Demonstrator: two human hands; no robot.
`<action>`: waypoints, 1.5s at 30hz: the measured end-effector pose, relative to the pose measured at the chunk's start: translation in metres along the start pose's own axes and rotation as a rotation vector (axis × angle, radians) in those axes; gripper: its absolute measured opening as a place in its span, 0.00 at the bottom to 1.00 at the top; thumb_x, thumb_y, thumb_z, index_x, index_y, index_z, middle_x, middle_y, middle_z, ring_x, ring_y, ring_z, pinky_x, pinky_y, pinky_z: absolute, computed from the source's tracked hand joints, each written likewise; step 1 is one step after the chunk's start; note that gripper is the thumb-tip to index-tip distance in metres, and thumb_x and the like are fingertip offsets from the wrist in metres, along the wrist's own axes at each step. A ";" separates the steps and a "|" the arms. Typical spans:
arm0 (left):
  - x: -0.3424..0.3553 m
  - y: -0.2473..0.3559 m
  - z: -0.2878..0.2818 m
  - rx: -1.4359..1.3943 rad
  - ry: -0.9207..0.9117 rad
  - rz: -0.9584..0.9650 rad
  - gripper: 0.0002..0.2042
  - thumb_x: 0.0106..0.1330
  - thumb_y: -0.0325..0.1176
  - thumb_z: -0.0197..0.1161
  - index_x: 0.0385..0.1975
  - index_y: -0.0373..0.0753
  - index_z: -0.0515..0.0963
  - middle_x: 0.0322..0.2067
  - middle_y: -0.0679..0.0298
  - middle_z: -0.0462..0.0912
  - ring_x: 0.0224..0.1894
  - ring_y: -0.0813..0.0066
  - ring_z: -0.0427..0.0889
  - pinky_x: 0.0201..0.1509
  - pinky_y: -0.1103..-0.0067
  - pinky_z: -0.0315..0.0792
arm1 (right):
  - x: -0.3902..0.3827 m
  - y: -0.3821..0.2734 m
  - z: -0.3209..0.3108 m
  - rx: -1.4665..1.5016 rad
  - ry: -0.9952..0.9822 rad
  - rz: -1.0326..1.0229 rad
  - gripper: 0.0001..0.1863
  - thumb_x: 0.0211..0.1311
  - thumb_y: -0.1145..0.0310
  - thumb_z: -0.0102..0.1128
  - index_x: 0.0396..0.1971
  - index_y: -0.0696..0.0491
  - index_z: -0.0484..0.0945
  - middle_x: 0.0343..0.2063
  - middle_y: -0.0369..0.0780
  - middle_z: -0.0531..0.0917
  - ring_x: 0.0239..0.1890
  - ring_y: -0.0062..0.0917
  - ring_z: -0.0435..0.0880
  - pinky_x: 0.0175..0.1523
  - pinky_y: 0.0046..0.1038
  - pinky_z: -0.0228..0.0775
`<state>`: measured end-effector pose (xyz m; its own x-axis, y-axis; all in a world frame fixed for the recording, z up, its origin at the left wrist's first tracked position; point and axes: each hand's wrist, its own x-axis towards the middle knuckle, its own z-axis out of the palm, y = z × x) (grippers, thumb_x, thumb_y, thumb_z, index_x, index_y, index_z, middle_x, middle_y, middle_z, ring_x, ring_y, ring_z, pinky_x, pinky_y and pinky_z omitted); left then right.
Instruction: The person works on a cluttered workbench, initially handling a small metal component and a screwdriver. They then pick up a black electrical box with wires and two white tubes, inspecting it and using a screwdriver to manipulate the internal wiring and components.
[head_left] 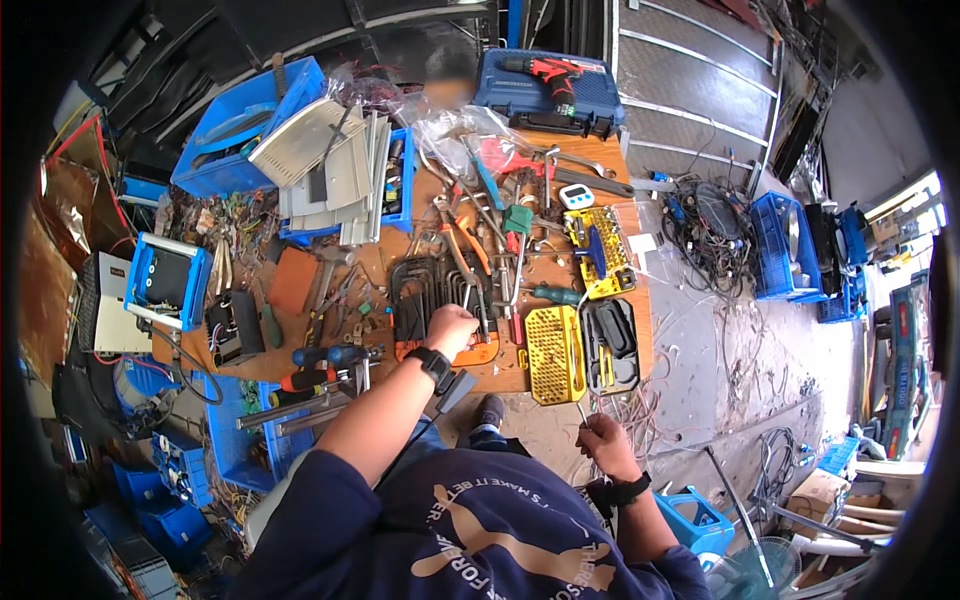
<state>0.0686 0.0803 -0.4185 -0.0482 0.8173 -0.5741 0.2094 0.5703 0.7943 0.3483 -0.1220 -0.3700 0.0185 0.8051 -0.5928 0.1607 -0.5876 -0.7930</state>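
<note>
My left hand (452,330) reaches over a set of dark hex keys (425,285) in an orange holder (484,353) near the table's front edge. Its fingers are closed, and a short, bright metal piece (467,295) shows just beyond them. Off the table's front edge, my right hand (608,445) is pinched round a thin metal rod (582,411) that points up toward the yellow bit case. That case lies open, with a yellow perforated bit tray (556,355) beside a black moulded half (611,345). What the closed fingers cover is hidden.
Pliers with orange handles (470,240), a yellow socket set (600,250) and a white timer (575,196) lie farther back. A red drill (558,80) rests on a blue case (500,85). Blue crates (245,130) stand left; cable coils (710,220) lie on the floor right.
</note>
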 end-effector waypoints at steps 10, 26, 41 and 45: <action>-0.059 0.033 -0.016 0.033 -0.285 -0.162 0.08 0.64 0.35 0.60 0.37 0.38 0.76 0.31 0.64 0.81 0.31 0.78 0.79 0.35 0.80 0.75 | 0.028 0.011 0.008 0.057 -0.086 -0.105 0.06 0.59 0.74 0.56 0.33 0.60 0.73 0.21 0.36 0.79 0.19 0.16 0.75 0.26 0.19 0.68; -0.137 0.061 -0.009 0.745 -0.471 0.278 0.13 0.61 0.35 0.66 0.41 0.33 0.78 0.37 0.56 0.83 0.41 0.69 0.83 0.47 0.74 0.75 | 0.031 -0.008 0.019 -0.118 -0.175 -0.221 0.07 0.60 0.72 0.57 0.34 0.60 0.78 0.23 0.38 0.81 0.25 0.20 0.78 0.32 0.24 0.71; -0.157 0.044 0.004 0.993 -0.723 0.287 0.11 0.64 0.34 0.58 0.33 0.32 0.80 0.24 0.51 0.81 0.28 0.59 0.82 0.35 0.69 0.73 | 0.016 -0.039 0.051 -0.279 -0.330 -0.518 0.11 0.51 0.71 0.60 0.36 0.55 0.81 0.27 0.48 0.83 0.32 0.42 0.83 0.39 0.37 0.73; -0.157 0.045 0.002 1.014 -0.725 0.248 0.10 0.63 0.33 0.58 0.33 0.32 0.80 0.22 0.51 0.80 0.25 0.61 0.81 0.32 0.70 0.72 | 0.014 -0.042 0.050 -0.228 -0.352 -0.446 0.10 0.52 0.71 0.61 0.36 0.55 0.81 0.27 0.48 0.83 0.31 0.41 0.83 0.39 0.36 0.73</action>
<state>0.0877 -0.0225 -0.2931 0.5754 0.4772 -0.6643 0.8023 -0.1714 0.5718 0.2923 -0.0902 -0.3521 -0.4199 0.8718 -0.2524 0.2855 -0.1371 -0.9485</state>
